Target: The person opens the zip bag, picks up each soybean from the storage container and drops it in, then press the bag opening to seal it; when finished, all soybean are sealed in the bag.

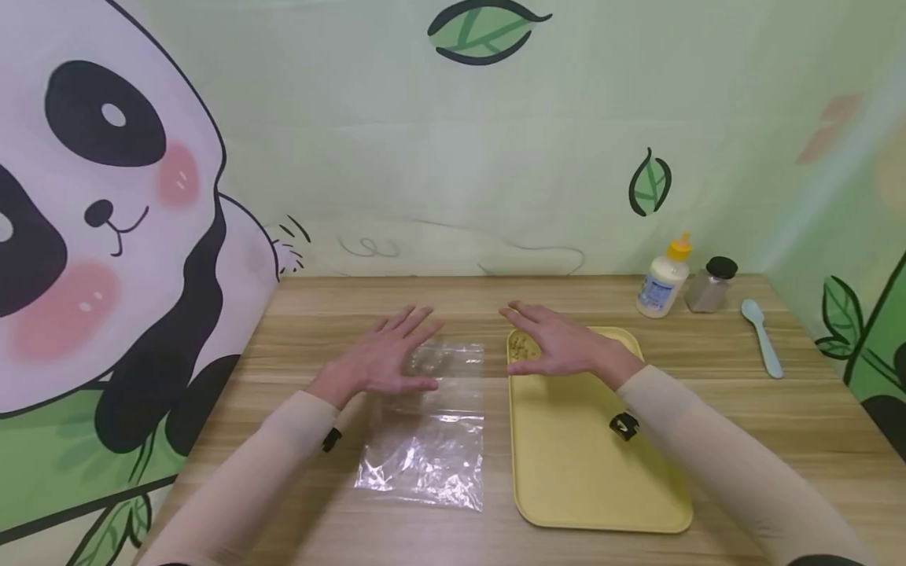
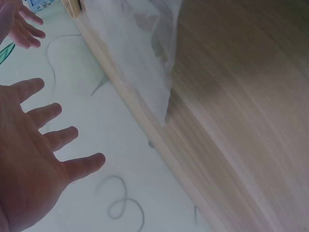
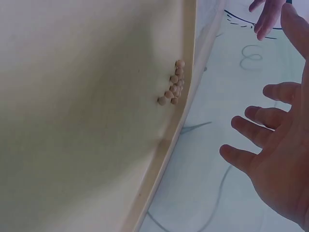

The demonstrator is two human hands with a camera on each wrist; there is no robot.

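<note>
Head view: beads, a small cluster in the far left corner of a yellow tray, seen in the gap between thumb and forefinger of the right hand; right fingers spread, nothing held, the nearer of the two hands to the beads. Tray's long axis running from under the right fingers back past the wrist. Clear plastic bag, lying flat, long axis likewise near-to-far, partly beneath the left hand and reaching back from its thumb; left fingers spread, nothing held. Raised tray rim standing between beads and bag. Right of the right fingers, on the wooden table: glue bottle, black-lidded jar, pale blue spoon, bowl end far, handle end near. Left wrist view: left fingers spread, apart from the bag, which lies beyond their tips; right fingers in an upper corner. Right wrist view: right fingers spread, apart from the beads, which lie past their tips beside the rim; left fingers at the top edge. Bag's mouth: which end, cannot tell.
</note>
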